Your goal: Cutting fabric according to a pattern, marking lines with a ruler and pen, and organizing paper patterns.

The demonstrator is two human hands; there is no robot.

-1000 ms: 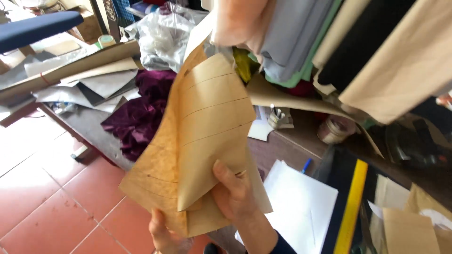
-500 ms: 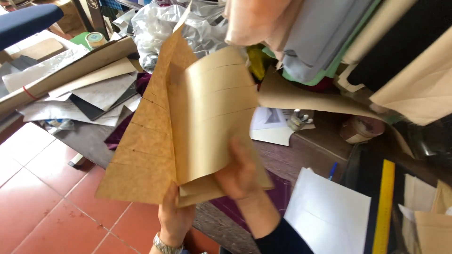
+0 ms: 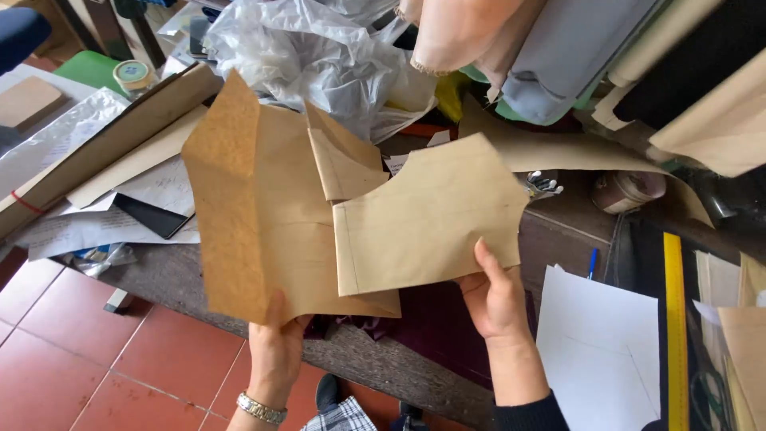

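We are gripping a folded brown paper pattern (image 3: 255,215) in our left hand (image 3: 275,351) and pinching a curved pattern piece (image 3: 427,215) with our right hand (image 3: 495,299), above a cluttered table (image 3: 375,359).

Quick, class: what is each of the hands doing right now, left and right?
Left hand: closed, gripping the large folded brown paper pattern piece at its bottom edge.
Right hand: closed, gripping the smaller curved brown paper pattern piece.

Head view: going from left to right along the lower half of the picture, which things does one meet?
Red floor tiles → left hand → large folded brown paper pattern piece → smaller brown pattern piece → right hand → white paper sheet → yellow ruler.
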